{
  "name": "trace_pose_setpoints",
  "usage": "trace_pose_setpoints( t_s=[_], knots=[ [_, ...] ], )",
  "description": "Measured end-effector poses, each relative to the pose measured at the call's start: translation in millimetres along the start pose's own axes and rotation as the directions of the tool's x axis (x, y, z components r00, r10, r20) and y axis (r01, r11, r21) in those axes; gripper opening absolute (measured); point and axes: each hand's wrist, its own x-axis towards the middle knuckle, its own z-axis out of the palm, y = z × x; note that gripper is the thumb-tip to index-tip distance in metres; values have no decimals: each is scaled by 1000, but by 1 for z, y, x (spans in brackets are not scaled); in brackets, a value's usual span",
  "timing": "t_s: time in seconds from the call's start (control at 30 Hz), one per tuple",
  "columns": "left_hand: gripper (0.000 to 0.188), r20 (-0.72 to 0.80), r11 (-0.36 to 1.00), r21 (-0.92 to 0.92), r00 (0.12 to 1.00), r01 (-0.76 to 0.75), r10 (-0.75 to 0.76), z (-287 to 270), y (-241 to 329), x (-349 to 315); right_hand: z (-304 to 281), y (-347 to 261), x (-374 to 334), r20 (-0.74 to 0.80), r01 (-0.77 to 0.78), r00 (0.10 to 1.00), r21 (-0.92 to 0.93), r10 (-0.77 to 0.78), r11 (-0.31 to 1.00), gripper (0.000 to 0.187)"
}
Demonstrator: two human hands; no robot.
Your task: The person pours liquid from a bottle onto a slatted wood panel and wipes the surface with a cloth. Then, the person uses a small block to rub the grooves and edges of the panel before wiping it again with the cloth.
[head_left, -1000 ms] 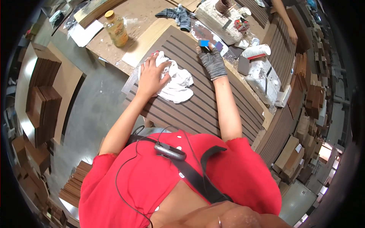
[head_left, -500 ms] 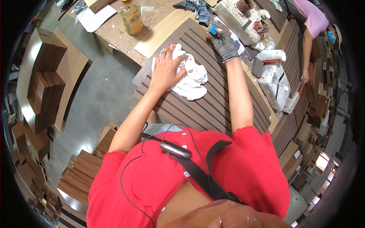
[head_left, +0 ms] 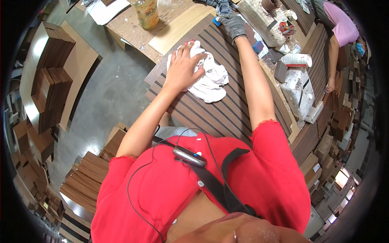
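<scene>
A dark brown slatted panel (head_left: 202,115) with black grooves lies in front of me. On its left part rests a crumpled white cloth (head_left: 212,83), and my bare left hand (head_left: 183,67) lies over it with fingers spread and thumb apart. My right hand (head_left: 234,27), in a grey knit glove with bare fingertips, is at the panel's far edge. Its fingers are closed on a small blue block (head_left: 217,21), partly hidden by them. Another blue block (head_left: 257,47) sits on the bench to the right of that hand.
A bottle of yellowish drink (head_left: 146,14) stands on the bench at far left. White-smeared containers (head_left: 263,20), a white tub (head_left: 298,60) and a grey block (head_left: 280,72) line the right side. A co-worker in pink (head_left: 342,24) reaches over panels at far right. Stacked boards (head_left: 87,178) stand lower left.
My right hand has moved farther away and slightly left along the panel with the blue block. The left hand stays on the cloth. The whole view has shifted slightly.
</scene>
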Motion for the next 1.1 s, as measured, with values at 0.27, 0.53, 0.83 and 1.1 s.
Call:
trace_pose_setpoints(
  t_s=[0.27, 0.53, 0.83, 1.1],
  knots=[
    [40, -6, 1000, 11, 1000, 11, -11, 1, 0, 0, 5, 31, -4, 9, 151, 988, 95, -152, 984, 20],
    [41, 5, 1000, 9, 1000, 18, -18, 2, -2, 0, 11, 17, 4, 66, 318, 941, -508, -332, 801, 22],
    [40, 7, 1000, 12, 1000, 16, -17, 3, 0, 2, -4, 66, -30, 35, 373, 916, -438, -399, 818, 25],
    [38, -19, 999, 33, 1000, 7, -6, 4, -3, 0, -36, -17, -57, 117, 132, 989, -414, -91, 901, 27]
  ],
)
